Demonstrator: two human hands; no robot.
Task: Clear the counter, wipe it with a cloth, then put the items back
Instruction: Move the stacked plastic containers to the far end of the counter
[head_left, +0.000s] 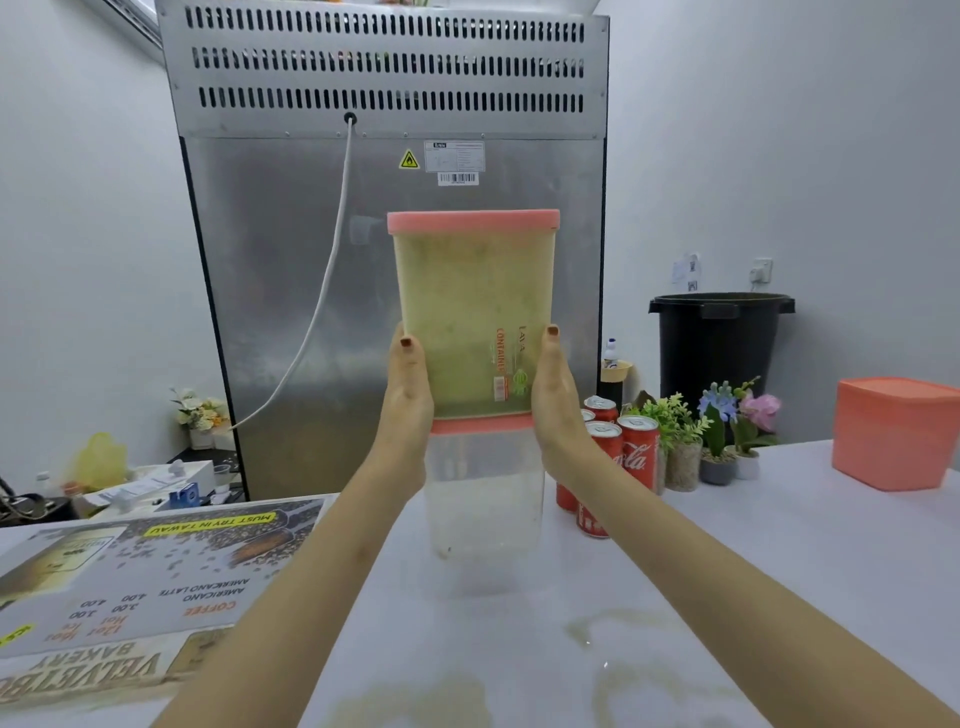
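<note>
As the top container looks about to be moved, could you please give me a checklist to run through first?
1. Grip: ok. The left hand and right hand hold the green container by its sides.
2. Lid seated: ok, it looks flat all round.
3. Green container free of the clear container below: cannot tell; their edges meet in this view.
4. Room on the right: not ok. The cans stand right beside the right wrist.
5. Counter clean: not ok, stains show near the front.
</note>
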